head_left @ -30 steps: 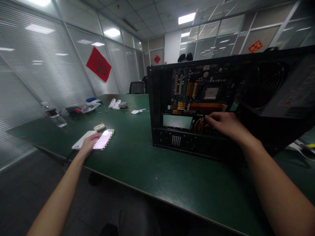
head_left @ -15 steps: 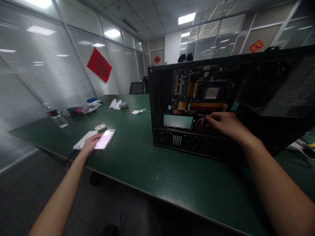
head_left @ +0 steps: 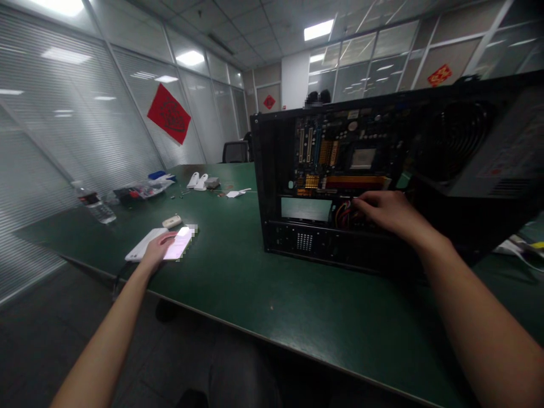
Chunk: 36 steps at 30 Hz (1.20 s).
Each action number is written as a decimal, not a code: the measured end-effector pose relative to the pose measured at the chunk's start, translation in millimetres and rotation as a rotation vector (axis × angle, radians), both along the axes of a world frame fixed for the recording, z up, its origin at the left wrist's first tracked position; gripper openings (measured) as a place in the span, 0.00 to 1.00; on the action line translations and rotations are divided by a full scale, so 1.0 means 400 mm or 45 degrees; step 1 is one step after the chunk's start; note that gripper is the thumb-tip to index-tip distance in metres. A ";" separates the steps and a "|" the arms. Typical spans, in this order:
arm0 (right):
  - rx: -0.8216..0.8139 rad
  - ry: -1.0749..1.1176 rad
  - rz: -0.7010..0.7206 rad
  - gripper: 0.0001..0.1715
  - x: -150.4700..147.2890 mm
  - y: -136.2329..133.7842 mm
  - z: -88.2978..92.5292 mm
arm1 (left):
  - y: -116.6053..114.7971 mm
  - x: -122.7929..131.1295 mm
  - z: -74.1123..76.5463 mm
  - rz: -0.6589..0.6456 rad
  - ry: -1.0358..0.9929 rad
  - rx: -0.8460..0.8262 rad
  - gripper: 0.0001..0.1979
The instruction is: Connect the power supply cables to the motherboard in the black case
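A black computer case (head_left: 276,238) stands open on the green table (head_left: 238,289), showing a motherboard (head_left: 317,153) with gold and orange slots. My right hand (head_left: 389,212) reaches into the lower part of the case, fingers closed beside a bundle of coloured cables (head_left: 343,214); what the fingertips pinch is hidden. At the left, my left hand (head_left: 158,248) rests by a phone with a lit screen (head_left: 178,245), its fingers bent at the phone's left edge. Under and beside that hand lies a white flat box (head_left: 144,243).
A beige oval object (head_left: 172,221) lies behind the phone. Farther left are a water bottle (head_left: 97,205) and a plastic bag of parts (head_left: 140,191). White items (head_left: 198,181) and a paper piece (head_left: 238,193) lie toward the back. White cables (head_left: 516,249) are at the right.
The view has shifted slightly, with the case a little farther left in the picture. Both hands keep nearly the same places.
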State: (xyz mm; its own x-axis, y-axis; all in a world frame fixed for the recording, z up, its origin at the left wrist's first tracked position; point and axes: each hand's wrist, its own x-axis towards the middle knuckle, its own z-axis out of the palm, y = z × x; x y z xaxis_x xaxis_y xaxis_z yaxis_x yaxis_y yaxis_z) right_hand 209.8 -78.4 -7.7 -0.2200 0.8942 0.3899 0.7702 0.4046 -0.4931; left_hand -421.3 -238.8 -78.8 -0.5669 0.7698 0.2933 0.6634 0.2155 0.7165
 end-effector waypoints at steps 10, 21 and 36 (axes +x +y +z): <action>0.030 0.009 0.029 0.19 0.003 0.002 0.000 | 0.035 0.030 0.000 -0.002 0.116 -0.264 0.38; 0.045 0.002 0.026 0.21 0.002 0.002 -0.002 | 0.046 0.014 -0.007 -0.006 0.170 -0.276 0.33; -0.032 0.022 0.023 0.21 -0.005 -0.013 0.011 | 0.035 0.002 -0.018 0.053 -0.082 -0.020 0.22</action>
